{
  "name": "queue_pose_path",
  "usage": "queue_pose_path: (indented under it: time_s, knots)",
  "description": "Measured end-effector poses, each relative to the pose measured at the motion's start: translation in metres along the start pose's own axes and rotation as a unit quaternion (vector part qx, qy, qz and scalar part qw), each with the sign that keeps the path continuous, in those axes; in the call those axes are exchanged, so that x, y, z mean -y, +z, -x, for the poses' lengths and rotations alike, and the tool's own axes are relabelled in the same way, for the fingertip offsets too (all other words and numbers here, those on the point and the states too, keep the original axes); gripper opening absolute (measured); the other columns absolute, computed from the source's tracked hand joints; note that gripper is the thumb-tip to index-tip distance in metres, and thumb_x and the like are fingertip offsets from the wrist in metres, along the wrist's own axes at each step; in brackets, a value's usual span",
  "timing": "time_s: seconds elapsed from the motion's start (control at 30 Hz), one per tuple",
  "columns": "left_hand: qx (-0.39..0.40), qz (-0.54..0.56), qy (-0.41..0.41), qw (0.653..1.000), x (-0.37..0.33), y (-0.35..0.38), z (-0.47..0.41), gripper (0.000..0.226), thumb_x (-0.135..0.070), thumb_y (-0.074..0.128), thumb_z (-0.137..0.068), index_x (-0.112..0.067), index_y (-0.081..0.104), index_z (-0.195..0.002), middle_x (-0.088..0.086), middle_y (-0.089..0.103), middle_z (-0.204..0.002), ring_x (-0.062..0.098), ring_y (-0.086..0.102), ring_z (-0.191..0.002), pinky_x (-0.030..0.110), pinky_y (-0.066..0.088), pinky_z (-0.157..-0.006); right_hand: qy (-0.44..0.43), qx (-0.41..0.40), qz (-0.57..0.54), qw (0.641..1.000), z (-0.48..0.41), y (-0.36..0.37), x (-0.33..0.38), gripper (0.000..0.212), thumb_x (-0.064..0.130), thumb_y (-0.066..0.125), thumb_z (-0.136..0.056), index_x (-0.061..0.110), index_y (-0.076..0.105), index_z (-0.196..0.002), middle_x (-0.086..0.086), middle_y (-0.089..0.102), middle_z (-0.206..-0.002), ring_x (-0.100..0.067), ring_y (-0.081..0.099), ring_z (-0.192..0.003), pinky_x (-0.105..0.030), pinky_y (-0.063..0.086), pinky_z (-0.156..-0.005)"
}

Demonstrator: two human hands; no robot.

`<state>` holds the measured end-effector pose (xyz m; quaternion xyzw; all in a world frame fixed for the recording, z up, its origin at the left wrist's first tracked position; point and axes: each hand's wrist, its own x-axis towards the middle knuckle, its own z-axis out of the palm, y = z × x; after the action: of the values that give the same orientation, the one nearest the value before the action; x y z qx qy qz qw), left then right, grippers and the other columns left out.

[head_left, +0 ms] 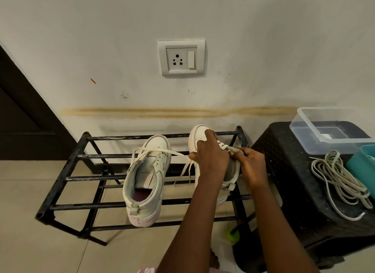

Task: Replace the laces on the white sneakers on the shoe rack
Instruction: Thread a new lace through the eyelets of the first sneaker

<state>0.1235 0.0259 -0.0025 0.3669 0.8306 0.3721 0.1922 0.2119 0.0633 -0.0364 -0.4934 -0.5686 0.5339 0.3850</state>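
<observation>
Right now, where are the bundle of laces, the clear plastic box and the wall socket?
bundle of laces [345, 186], head view, middle of the coiled strands.
clear plastic box [336, 144], head view, its near wall.
wall socket [181, 58], head view, centre of its plate.

The left sneaker [151, 150] and right sneaker [197, 135] are coloured white, the rack [60, 179] black. At three o'clock, a black dotted stool [288, 181], cream laces [336, 177], a clear box [302, 138] and a teal tub [363, 165] are seen. The wall [263, 49] is streaked tan.

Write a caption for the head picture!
Left hand steadies a white sneaker on the rack; right hand pinches its lace.
</observation>
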Motion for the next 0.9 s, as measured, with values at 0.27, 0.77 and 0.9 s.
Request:
queue_pose_path:
  time_s: [0.27, 0.77, 0.9]
  knots:
    - [-0.002, -0.038, 0.035, 0.999, 0.014, -0.013, -0.011, 0.037, -0.008, 0.057, -0.083, -0.023, 0.033, -0.105, 0.001, 0.052, -0.098, 0.02, 0.043, -0.107, 0.035, 0.017, -0.08, 0.01, 0.033, 0.02, 0.999, 0.002, 0.013, 0.01, 0.019, 0.026, 0.061, -0.089, 0.012, 0.069, -0.08, -0.017, 0.069, -0.086, -0.035, 0.066, -0.087, -0.05, 0.054, -0.082]
    - [0.061, -0.106, 0.081, 0.989, 0.034, -0.019, -0.024, 0.027, -0.027, 0.057, -0.086, -0.033, 0.05, -0.112, -0.002, 0.064, -0.112, 0.022, 0.029, -0.124, 0.044, 0.023, -0.1, 0.135, -0.074, -0.139, 0.978, -0.014, 0.003, 0.031, 0.018, 0.009, 0.038, -0.1, 0.009, 0.056, -0.102, -0.006, 0.06, -0.085, -0.014, 0.057, -0.075, -0.029, 0.05, -0.07]
    - [0.065, -0.121, 0.074, 0.988, 0.032, -0.02, -0.023, 0.023, -0.026, 0.055, -0.087, -0.038, 0.058, -0.107, -0.004, 0.064, -0.112, 0.021, 0.027, -0.124, 0.044, 0.022, -0.097, 0.132, -0.152, -0.331, 0.922, -0.017, -0.04, 0.053, 0.015, 0.01, 0.035, -0.101, 0.009, 0.05, -0.099, -0.007, 0.063, -0.085, -0.017, 0.065, -0.078, -0.036, 0.055, -0.078]
